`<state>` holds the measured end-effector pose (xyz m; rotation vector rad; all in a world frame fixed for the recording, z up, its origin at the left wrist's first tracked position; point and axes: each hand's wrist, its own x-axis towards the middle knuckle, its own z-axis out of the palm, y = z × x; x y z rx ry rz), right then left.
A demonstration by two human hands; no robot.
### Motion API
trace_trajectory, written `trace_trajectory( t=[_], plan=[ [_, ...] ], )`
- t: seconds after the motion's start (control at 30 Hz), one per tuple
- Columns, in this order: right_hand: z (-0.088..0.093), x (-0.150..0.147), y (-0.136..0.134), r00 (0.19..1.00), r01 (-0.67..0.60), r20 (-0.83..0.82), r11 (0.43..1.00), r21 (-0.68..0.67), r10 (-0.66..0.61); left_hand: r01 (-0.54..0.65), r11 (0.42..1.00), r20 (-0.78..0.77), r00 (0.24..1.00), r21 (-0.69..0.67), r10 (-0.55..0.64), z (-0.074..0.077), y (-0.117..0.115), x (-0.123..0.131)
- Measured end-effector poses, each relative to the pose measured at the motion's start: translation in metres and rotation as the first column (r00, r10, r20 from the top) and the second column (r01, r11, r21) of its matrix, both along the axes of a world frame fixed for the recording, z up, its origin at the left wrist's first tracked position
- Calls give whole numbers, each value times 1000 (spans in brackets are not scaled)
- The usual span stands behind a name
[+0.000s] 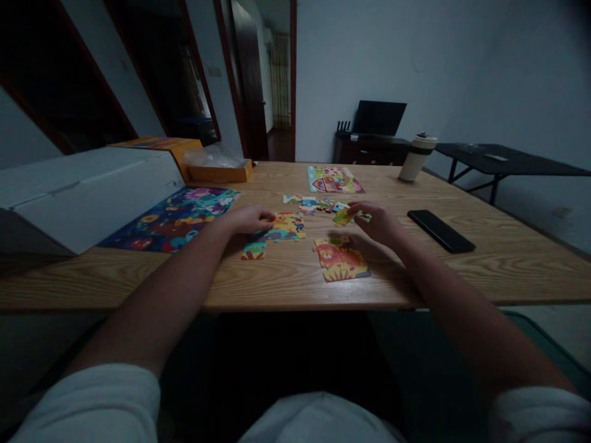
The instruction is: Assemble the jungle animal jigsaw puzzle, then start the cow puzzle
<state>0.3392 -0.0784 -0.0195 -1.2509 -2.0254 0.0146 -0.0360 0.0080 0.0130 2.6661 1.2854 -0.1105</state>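
My right hand [376, 223] pinches a yellow-green jigsaw piece [342, 217] just above the table. On the left, my left hand [248, 219] rests at the edge of a joined jigsaw section [287, 227], thumb and forefinger slightly apart and touching it. Below that hand lies a teal and yellow jigsaw piece [253, 250]. A second joined section, orange and yellow with an animal picture [342, 258], lies nearer to me on the right. Several loose jigsaw pieces [318, 205] are spread beyond my hands, partly hidden by the right one.
A pink picture sheet [333, 179] lies farther back. To the left are a dark blue picture sheet [180, 216], a large white box [92, 191] and an orange tray with clear plastic [221, 173]. A black phone [439, 231] and a lidded cup [416, 159] are on the right.
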Motion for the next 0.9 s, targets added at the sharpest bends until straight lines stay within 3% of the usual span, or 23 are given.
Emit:
trace_trajectory(
  t=[0.1, 0.23, 0.37, 0.53, 0.73, 0.9],
  plan=[
    [3, -16, -6, 996, -74, 44, 997, -4, 74, 8, 1000, 1, 1000, -2, -8, 0, 0, 0],
    [12, -52, -24, 946, -180, 268, 983, -30, 182, -2, 1000, -8, 1000, -17, 2, 2, -2, 1],
    [16, -80, -39, 906, -180, 388, 984, -7, 168, -5, 1000, -5, 1000, -8, 5, 4, -6, 3],
    [17, -73, -32, 922, -170, 354, 985, 15, 154, 7, 1000, 0, 1000, -10, -7, 3, -6, 5],
    [18, -64, -12, 941, -31, 337, 999, 7, 27, 32, 999, 0, 999, 35, -32, 0, -3, 5],
    [7, -72, -12, 919, -112, 366, 988, -108, 145, 88, 987, 64, 993, 131, -97, 1, -24, 24]
  ],
)
